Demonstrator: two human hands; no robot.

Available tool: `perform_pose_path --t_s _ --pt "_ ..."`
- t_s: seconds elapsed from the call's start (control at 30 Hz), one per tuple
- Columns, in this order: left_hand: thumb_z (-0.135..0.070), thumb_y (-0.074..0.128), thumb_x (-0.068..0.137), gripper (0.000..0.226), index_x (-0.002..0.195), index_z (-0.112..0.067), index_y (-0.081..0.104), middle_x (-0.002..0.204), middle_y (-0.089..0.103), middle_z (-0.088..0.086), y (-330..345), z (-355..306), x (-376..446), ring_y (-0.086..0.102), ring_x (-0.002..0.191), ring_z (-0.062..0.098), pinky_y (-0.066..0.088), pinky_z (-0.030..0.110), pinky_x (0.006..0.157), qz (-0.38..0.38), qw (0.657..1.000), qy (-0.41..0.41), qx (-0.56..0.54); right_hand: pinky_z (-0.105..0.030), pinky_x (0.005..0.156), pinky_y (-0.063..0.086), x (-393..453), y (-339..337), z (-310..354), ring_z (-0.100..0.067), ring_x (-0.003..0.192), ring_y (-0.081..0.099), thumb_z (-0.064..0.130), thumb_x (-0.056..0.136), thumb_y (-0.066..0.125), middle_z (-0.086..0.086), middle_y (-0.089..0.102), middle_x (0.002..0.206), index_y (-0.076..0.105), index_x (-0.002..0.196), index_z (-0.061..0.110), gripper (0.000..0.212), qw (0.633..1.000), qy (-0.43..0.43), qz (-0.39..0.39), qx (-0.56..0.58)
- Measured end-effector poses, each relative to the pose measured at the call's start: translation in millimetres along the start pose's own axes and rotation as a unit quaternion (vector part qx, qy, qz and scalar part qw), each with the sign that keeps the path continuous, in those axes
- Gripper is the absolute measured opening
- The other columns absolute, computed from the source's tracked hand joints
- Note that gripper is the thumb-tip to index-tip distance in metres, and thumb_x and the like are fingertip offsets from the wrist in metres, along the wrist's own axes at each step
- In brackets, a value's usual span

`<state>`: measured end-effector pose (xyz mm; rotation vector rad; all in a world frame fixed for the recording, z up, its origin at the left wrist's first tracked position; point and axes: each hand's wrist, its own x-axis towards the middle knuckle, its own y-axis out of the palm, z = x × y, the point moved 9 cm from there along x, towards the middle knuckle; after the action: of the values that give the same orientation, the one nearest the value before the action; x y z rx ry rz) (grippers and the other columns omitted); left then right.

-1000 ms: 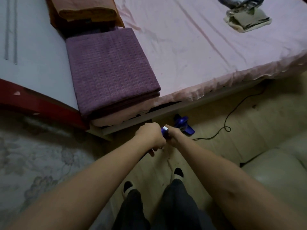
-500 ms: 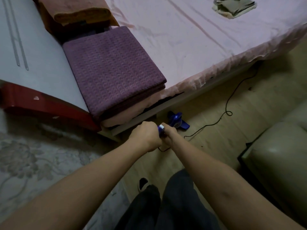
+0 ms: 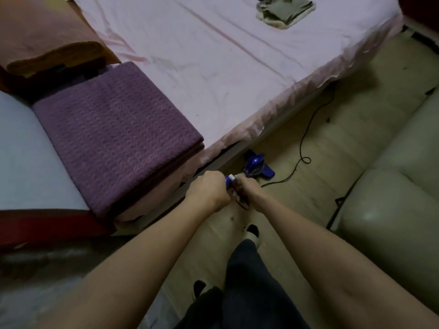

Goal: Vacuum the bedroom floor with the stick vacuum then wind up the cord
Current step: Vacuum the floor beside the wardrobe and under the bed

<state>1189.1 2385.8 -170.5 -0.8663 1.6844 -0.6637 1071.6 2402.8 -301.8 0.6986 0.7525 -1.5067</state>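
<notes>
Gripping vacuum handle [image 3: 230, 185], fingers [image 3: 234, 193] around.

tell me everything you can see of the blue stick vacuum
The stick vacuum is glossy blue plastic, seen from above and foreshortened. Its floor head sits on the pale wooden floor at the bed's lower edge. The handle end, blue with a small white tip, is gripped by the left hand and the right hand, set close together. A thin black cord trails from near the head across the floor, with one small loop in it, towards the bed's far corner.
</notes>
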Motion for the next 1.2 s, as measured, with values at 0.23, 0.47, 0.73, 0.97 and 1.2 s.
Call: perform_pose_path --t_s 0.23,0.47,0.73,0.97,1.2 --pt "-0.016 0.059 0.083 0.012 0.075 -0.014 0.049 0.071 0.052 0.002 -32 -73 76 0.054 0.059 0.016 0.040 0.025 0.047 0.017 1.000 0.005 -0.021 -0.030 0.054 0.035 46 -116 57 -0.017 0.055 0.045 0.027 0.098 0.039 -0.002 0.049 0.061 0.047 0.064 0.015 0.038 0.952 -0.051 -0.038 -0.299" --pt "-0.016 0.059 0.083 0.014 0.089 -0.016 0.046 0.069 0.045 -0.001 -60 -134 141 0.050 0.061 0.015 0.038 0.023 0.050 0.017 1.000 0.010 -0.008 -0.037 0.069 0.049 75 -179 109 -0.024 0.068 0.056 0.020 0.093 0.047 -0.006 0.057 0.069 0.050 0.067 0.013 0.027 0.930 -0.040 -0.049 -0.361" --pt "-0.008 0.053 0.082 0.017 0.097 -0.011 0.059 0.081 0.058 0.005 -74 -214 210 0.059 0.071 0.020 0.050 0.028 0.056 0.048 0.995 0.071 -0.054 -0.037 0.075 0.050 110 -244 147 -0.025 0.079 0.058 0.011 0.090 0.051 -0.010 0.055 0.077 0.047 0.066 0.014 0.025 0.939 0.009 -0.112 -0.324" --pt "-0.008 0.056 0.083 0.030 0.113 -0.006 0.055 0.103 0.062 0.011 -97 -287 272 0.064 0.090 0.027 0.056 0.037 0.078 0.106 0.984 0.095 -0.103 -0.036 0.068 0.050 130 -296 190 -0.028 0.075 0.060 0.007 0.085 0.051 -0.011 0.057 0.070 0.047 0.064 0.012 0.022 0.946 0.031 -0.203 -0.249" --pt "-0.005 0.054 0.083 0.020 0.103 -0.006 0.055 0.085 0.057 0.007 -92 -346 321 0.056 0.071 0.019 0.044 0.026 0.054 0.116 0.984 0.109 -0.077 -0.041 0.074 0.054 143 -355 200 -0.032 0.082 0.064 0.008 0.086 0.053 -0.005 0.054 0.067 0.047 0.066 0.015 0.022 0.948 0.050 -0.249 -0.194"
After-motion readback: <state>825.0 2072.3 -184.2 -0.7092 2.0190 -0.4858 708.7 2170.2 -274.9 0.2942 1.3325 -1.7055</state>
